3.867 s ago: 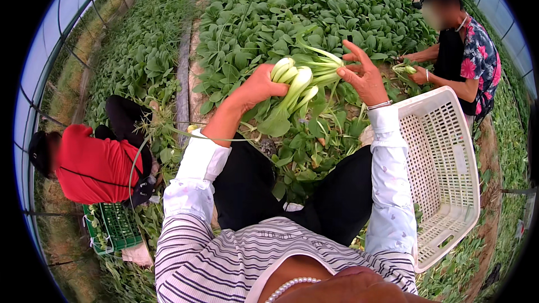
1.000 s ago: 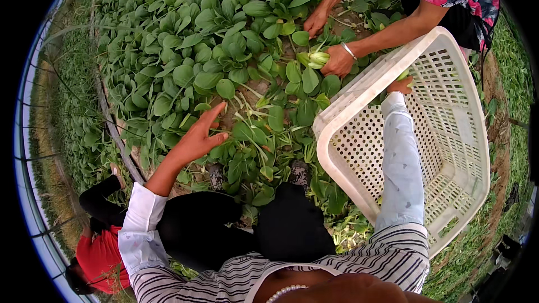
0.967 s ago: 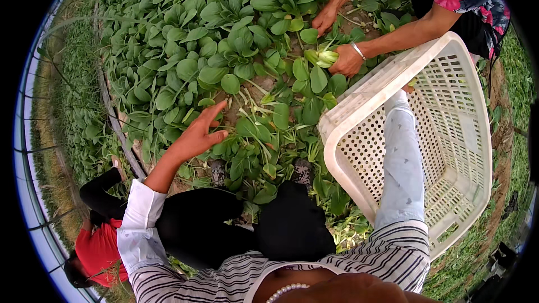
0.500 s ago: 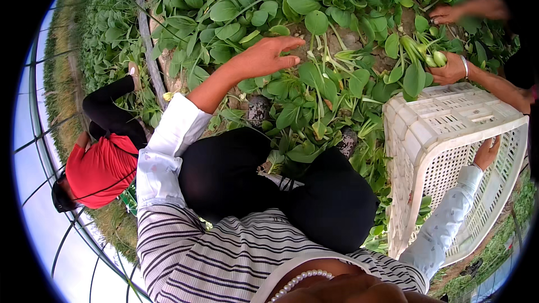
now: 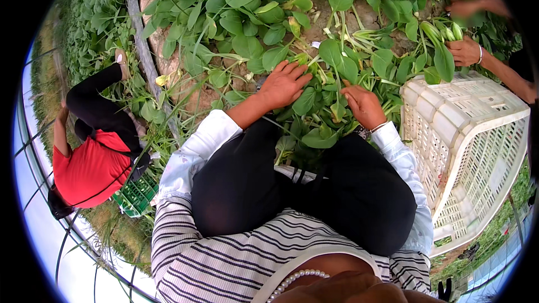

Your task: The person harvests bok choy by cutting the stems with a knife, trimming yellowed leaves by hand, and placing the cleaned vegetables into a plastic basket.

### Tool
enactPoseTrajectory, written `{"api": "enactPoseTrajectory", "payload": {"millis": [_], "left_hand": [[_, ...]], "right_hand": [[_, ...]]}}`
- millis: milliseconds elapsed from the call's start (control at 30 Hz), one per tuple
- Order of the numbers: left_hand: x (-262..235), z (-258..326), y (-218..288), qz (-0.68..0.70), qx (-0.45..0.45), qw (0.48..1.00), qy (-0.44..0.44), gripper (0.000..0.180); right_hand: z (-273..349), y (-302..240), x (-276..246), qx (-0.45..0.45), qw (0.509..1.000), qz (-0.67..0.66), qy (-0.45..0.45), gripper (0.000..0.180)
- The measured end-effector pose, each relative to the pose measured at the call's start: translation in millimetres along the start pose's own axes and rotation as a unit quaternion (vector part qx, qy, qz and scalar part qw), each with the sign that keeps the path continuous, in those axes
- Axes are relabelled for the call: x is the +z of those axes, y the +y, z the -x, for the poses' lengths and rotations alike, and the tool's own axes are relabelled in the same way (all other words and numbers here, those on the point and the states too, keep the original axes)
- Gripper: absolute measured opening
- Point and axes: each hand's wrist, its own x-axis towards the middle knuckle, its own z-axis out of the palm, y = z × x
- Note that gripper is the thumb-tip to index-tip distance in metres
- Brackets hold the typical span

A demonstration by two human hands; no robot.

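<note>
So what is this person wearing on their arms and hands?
Both hands are bare, no gloves. The left hand comes out of a loose white long sleeve pushed back from the wrist. The right hand has the same white sleeve, buttoned at the cuff, with a thin bangle at the wrist.

Right hand [image 5: 364,104] fingertips buried among bok choy leaves [image 5: 331,62]; grip impossible to tell. Co-worker's upper hand [image 5: 466,7] blurred, forearm cut off by the picture's right rim.
</note>
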Motion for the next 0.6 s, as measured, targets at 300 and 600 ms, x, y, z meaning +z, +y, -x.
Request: {"api": "enactPoseTrajectory", "payload": {"millis": [300,600], "left_hand": [[-27.9,-11.8,-36.7,0.273,-0.169,0.941,0.107,0.027],[-44.4,-46.0,-15.0,0.127,-0.071,0.987,0.066,0.033]], "right_hand": [[-20.2,32.1,58.6,0.104,0.973,0.176,0.107,0.026],[-32.3,42.7,47.2,0.163,0.977,0.132,0.026,0.021]]}}
